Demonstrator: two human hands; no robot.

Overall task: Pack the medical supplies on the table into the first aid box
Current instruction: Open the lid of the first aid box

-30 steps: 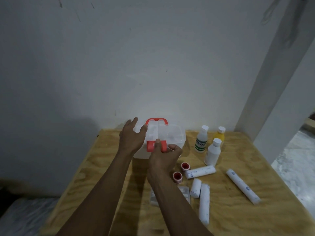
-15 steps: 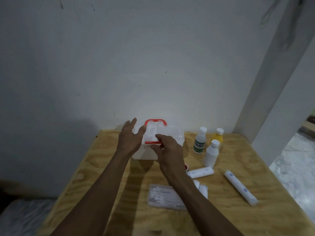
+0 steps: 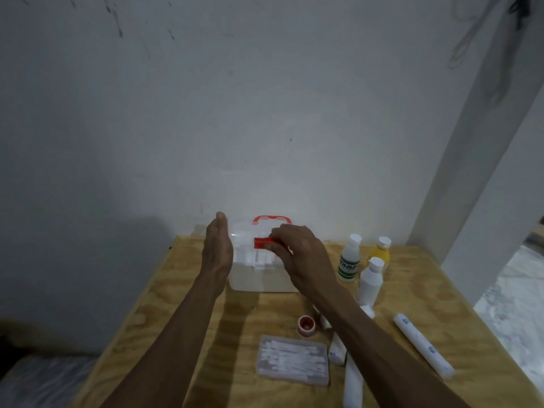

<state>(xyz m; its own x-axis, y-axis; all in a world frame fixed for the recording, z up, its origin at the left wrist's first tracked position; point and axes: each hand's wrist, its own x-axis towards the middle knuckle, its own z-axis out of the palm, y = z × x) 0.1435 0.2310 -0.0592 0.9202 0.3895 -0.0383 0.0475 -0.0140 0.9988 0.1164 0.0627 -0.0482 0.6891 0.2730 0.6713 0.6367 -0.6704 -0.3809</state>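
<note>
Two hands are working at the first aid box on the surface: left hand, fingers extended flat, is pressing its left side; right hand fingers are pinching the red latch.

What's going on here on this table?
A person is working at the first aid box: the right hand has its fingers on the red latch, while the left hand, held flat, steadies the box's side. The lid looks shut. Three bottles, bandage rolls, a tape roll and a clear packet lie unpacked on the table.
</note>
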